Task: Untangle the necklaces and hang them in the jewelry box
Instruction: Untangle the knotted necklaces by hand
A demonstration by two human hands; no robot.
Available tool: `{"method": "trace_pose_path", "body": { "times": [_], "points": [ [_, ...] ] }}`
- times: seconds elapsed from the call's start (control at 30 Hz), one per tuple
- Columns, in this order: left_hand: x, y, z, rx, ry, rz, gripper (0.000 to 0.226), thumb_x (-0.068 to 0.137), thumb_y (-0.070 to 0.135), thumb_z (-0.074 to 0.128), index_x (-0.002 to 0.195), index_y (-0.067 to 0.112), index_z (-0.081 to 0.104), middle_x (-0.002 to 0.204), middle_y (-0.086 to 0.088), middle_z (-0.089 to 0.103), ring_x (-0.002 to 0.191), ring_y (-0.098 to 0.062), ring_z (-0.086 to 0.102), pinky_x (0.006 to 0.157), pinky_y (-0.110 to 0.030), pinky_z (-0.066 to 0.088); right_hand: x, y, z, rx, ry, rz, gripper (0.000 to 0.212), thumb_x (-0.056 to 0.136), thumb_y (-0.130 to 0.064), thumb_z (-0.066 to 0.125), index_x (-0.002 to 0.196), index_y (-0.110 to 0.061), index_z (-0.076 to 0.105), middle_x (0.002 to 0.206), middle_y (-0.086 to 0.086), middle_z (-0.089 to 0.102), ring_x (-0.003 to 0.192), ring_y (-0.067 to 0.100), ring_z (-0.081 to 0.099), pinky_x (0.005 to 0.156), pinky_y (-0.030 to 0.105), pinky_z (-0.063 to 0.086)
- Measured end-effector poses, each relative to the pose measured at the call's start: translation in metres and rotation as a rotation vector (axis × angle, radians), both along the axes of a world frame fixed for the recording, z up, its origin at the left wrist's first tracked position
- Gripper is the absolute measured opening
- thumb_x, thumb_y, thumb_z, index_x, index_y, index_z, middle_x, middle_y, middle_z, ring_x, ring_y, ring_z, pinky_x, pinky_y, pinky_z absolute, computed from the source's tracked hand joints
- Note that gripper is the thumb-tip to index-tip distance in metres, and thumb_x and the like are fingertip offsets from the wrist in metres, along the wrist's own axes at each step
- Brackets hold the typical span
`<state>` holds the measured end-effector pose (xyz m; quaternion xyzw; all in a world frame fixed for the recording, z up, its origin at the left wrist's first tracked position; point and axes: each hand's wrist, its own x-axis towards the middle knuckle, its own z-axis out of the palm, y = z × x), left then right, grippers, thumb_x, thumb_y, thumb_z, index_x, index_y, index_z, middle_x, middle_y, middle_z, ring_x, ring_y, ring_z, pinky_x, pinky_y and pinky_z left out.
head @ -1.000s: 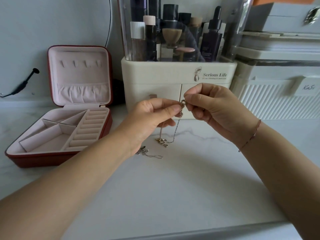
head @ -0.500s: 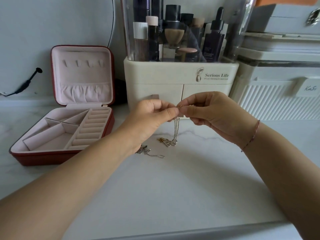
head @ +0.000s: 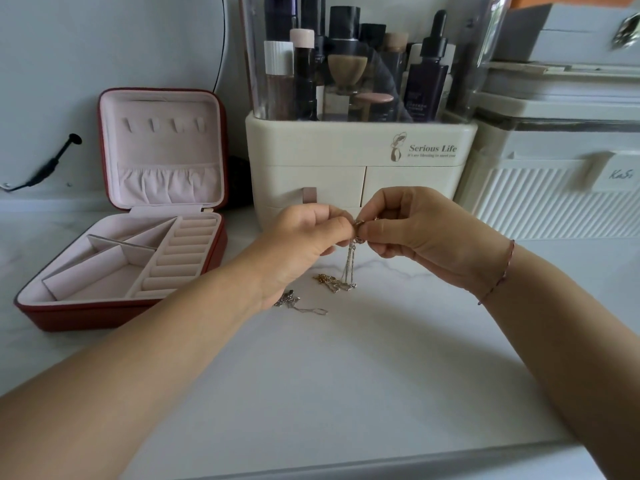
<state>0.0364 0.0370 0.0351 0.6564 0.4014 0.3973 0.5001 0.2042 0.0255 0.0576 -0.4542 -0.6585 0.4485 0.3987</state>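
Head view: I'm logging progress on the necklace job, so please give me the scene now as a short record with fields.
left hand: pinches the top of the hanging chains
right hand: pinches the same spot from the other side
hanging chains: drop to a gold-and-silver tangle on the counter
loose silver necklace: lies on the counter by the left wrist
jewelry box: open, lid upright, compartments look empty
lid hooks: nothing hung yet
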Motion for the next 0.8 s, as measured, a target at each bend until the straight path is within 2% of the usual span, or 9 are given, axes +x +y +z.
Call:
{"method": "trace_pose_path", "body": {
  "times": [0.13,0.27,0.4,0.47,0.6,0.7,0.8],
  "points": [
    [0.0017,-0.0006,-0.0003,-0.015,-0.035,-0.011,0.017,0.069,0.030,0.058,0.075,0.017,0.066,0.083,-0.002,0.061,0.081,-0.005,0.056,0.087,-0.028,0.046,-0.0003,-0.0005,-0.0007,0.012,-0.048,0.000,0.009,0.080,0.005,0.066,0.079,-0.004,0.065,0.077,0.020,0.058,0.062,0.019,0.042,0.059,0.022,0.041],
    [0.0012,0.0038,-0.0020,-0.045,-0.035,-0.011,0.027,0.072,0.030,0.052,0.081,0.008,0.065,0.078,-0.002,0.062,0.080,-0.009,0.057,0.083,-0.029,0.044,0.0018,-0.0002,0.0017,0.019,-0.068,-0.030,0.011,0.082,0.007,0.063,0.085,-0.003,0.068,0.072,0.014,0.058,0.057,0.012,0.043,0.057,0.020,0.040],
    [0.0006,0.0035,-0.0034,-0.055,-0.049,-0.036,0.018,0.080,0.027,0.057,0.077,0.012,0.066,0.078,-0.001,0.063,0.080,-0.010,0.057,0.080,-0.027,0.045,0.0061,-0.0002,0.0060,-0.065,0.114,-0.019,0.010,0.085,0.005,0.060,0.083,-0.004,0.065,0.071,0.007,0.060,0.057,0.009,0.049,0.056,0.016,0.045],
    [-0.0004,0.0040,-0.0040,-0.051,-0.034,-0.043,0.017,0.075,0.030,0.060,0.078,0.015,0.068,0.082,-0.001,0.062,0.082,-0.009,0.058,0.081,-0.025,0.046,0.0079,0.0001,0.0070,-0.116,0.191,-0.001,0.010,0.086,0.006,0.057,0.083,-0.002,0.063,0.069,0.004,0.063,0.056,0.008,0.051,0.055,0.015,0.046],
    [-0.0022,0.0037,-0.0024,-0.037,-0.030,-0.032,0.006,0.077,0.025,0.068,0.077,0.020,0.067,0.075,0.008,0.061,0.080,-0.006,0.057,0.080,-0.023,0.046,0.0070,0.0011,0.0071,-0.206,0.291,0.025,0.012,0.086,0.007,0.054,0.081,-0.001,0.061,0.071,0.006,0.065,0.054,0.007,0.050,0.049,0.014,0.043],
    [-0.0025,0.0037,-0.0016,-0.011,-0.061,0.021,0.007,0.075,0.020,0.072,0.073,0.022,0.065,0.072,0.009,0.061,0.080,-0.009,0.053,0.079,-0.024,0.043,0.0060,0.0014,0.0067,-0.222,0.324,0.023,0.013,0.084,0.007,0.056,0.076,-0.003,0.060,0.070,0.006,0.065,0.051,0.006,0.049,0.047,0.014,0.042],
    [-0.0035,0.0051,-0.0009,0.020,-0.076,0.062,0.014,0.074,0.015,0.075,0.071,0.023,0.064,0.075,0.005,0.061,0.082,-0.013,0.051,0.080,-0.028,0.041,0.0040,0.0008,0.0057,-0.208,0.310,0.055,0.008,0.072,0.001,0.065,0.074,-0.006,0.060,0.066,0.003,0.063,0.051,0.007,0.050,0.047,0.014,0.041]
  ]
}}
